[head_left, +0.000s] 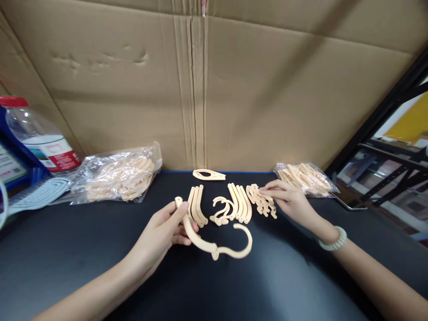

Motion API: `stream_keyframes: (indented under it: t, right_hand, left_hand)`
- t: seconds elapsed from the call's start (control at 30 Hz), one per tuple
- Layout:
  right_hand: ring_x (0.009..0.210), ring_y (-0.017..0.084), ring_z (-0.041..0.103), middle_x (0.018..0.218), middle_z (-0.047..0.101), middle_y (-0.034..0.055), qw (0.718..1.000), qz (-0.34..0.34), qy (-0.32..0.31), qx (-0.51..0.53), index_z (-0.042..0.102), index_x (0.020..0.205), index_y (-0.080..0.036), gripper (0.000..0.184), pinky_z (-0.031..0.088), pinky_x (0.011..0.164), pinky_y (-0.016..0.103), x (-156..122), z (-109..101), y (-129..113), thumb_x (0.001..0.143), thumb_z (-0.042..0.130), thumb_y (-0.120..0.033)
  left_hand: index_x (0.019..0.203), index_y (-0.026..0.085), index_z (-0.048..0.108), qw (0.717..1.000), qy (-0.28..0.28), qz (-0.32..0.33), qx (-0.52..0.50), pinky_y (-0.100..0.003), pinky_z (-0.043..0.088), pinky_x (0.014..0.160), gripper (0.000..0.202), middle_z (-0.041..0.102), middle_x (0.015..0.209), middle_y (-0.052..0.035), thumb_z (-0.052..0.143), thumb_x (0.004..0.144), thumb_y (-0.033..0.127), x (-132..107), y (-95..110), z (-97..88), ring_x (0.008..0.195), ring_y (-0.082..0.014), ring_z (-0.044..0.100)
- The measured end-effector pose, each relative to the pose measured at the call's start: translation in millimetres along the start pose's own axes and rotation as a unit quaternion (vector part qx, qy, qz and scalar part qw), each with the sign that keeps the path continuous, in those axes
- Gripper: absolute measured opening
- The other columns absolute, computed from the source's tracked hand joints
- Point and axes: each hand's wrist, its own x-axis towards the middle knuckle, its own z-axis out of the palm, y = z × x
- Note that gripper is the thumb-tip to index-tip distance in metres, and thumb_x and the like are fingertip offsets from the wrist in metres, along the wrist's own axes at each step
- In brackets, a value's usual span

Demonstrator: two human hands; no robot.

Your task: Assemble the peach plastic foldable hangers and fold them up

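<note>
Between the thumb and fingers of my left hand (170, 225) is a beige plastic hanger arm (197, 240) joined to a curved hook (245, 249). My right hand (286, 196) pinches at a row of small wavy beige pieces (261, 200); what lies between its fingertips is hidden. Left of that row lie several curved hanger arms (240, 203) side by side. A smaller group of similar arms (198, 205) rests just behind my left hand. Loose hooks (222, 209) overlap in a small heap between the two groups. Farther back is a folded beige hanger (209, 174).
Clear bags of beige parts stand at the back left (120, 176) and back right (304, 178). A red-capped plastic bottle (47, 138) and a pale blue hairbrush (43, 191) are at far left. Cardboard (267, 89) walls the back; a black metal rack (377, 160) stands at right.
</note>
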Motion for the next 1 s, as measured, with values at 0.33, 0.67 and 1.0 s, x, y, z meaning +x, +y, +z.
stream_keyframes:
  t: [0.33, 0.67, 1.0]
  right_hand:
    - [0.104, 0.021, 0.061, 0.11, 0.063, 0.0102, 0.996, -0.015, -0.076, -0.041, 0.067, 0.112, -0.021, 0.054, 0.055, 0.087, 0.04, -3, 7, 2, 0.078, 0.035, 0.005]
    - [0.1, 0.024, 0.063, 0.102, 0.071, 0.0104, 0.982, -0.171, -0.011, -0.078, 0.058, 0.12, -0.013, 0.031, 0.039, 0.097, 0.047, -1, 21, -105, 0.091, 0.06, -0.022]
    - [0.064, 0.014, 0.052, 0.067, 0.061, -0.0003, 0.991, -0.113, -0.018, -0.067, 0.064, 0.104, -0.014, 0.016, 0.036, 0.084, 0.04, -7, 34, -107, 0.091, 0.056, -0.021]
  left_hand:
    - [0.075, 0.016, 0.053, 0.995, 0.055, 0.019, -0.087, -0.019, 0.052, 0.053, 0.03, 0.07, 0.069, -0.0037, 0.065, 0.083, 0.042, -3, -1, 0.7, 0.062, -0.0139, 0.066]
    - [0.083, 0.016, 0.056, 0.996, 0.017, 0.061, -0.057, -0.02, 0.055, 0.06, 0.032, 0.07, 0.078, -0.0015, 0.059, 0.089, 0.047, -18, -9, 12.2, 0.07, -0.0133, 0.067]
    - [0.121, 0.026, 0.043, 0.943, 0.063, 0.302, 0.124, -0.045, 0.052, 0.095, 0.034, 0.052, 0.132, -0.0093, 0.057, 0.091, 0.03, -21, -17, 10.2, 0.116, -0.0253, 0.058]
